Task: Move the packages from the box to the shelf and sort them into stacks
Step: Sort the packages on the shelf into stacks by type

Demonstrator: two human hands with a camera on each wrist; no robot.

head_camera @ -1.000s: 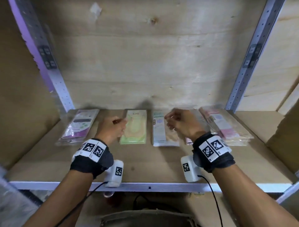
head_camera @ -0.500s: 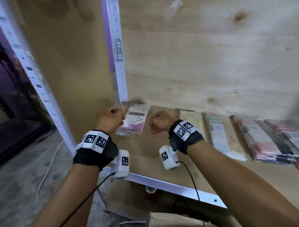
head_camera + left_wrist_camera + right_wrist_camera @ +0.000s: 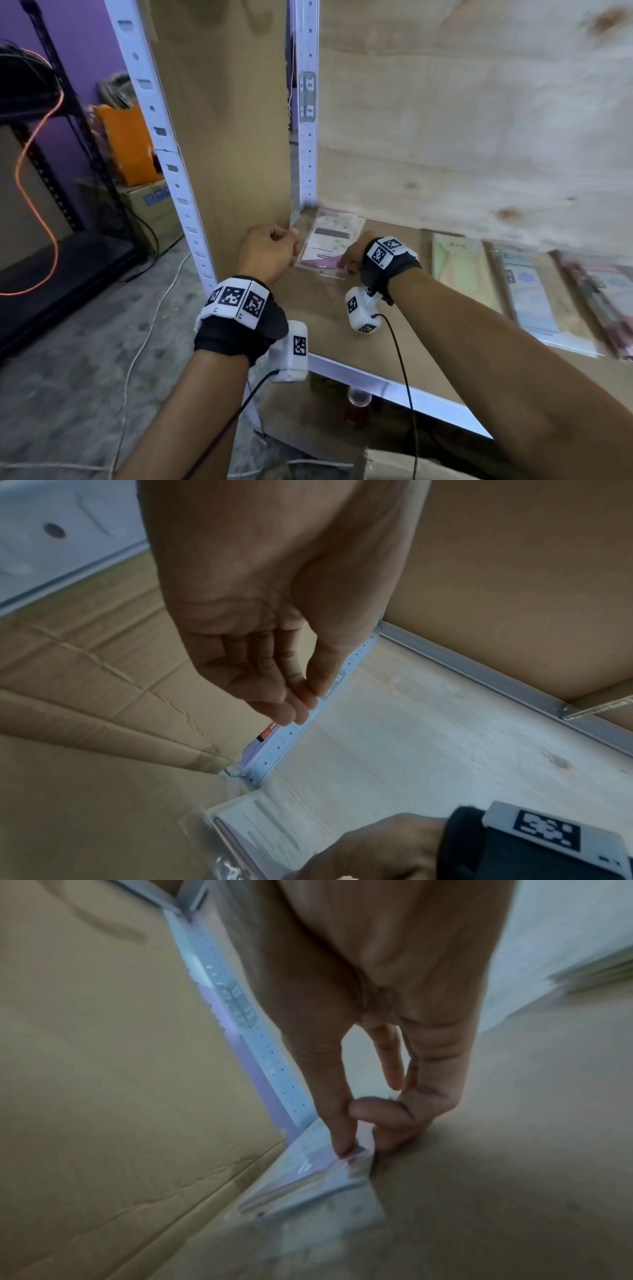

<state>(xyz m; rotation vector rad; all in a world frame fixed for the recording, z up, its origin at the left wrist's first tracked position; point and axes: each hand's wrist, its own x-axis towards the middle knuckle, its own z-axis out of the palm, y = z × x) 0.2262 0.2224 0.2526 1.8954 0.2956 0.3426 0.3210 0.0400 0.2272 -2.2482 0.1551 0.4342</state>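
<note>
A purple-and-white package (image 3: 334, 236) in clear wrap lies at the shelf's (image 3: 325, 301) far left corner. My right hand (image 3: 349, 260) pinches its near right corner; in the right wrist view the thumb presses on top of the wrap and the fingers (image 3: 397, 1131) curl against its edge, with the hand (image 3: 356, 1139) low on the package (image 3: 308, 1177). My left hand (image 3: 270, 246) hovers just left of the package, loosely curled and holding nothing (image 3: 294, 691). A green package (image 3: 462, 270), a blue-and-tan package (image 3: 531, 294) and a pink stack (image 3: 603, 294) lie in a row to the right.
A cardboard side panel (image 3: 233, 137) and a white rear upright (image 3: 306, 102) close the shelf on the left, with plywood (image 3: 479, 137) behind. A cardboard box edge (image 3: 394, 466) shows below the shelf. A black rack (image 3: 51, 205) and an orange bag (image 3: 126, 144) stand further left.
Both hands moved left along the shelf, from the green and blue packages to the purple one. My right hand has taken its corner. The head view swung left.
</note>
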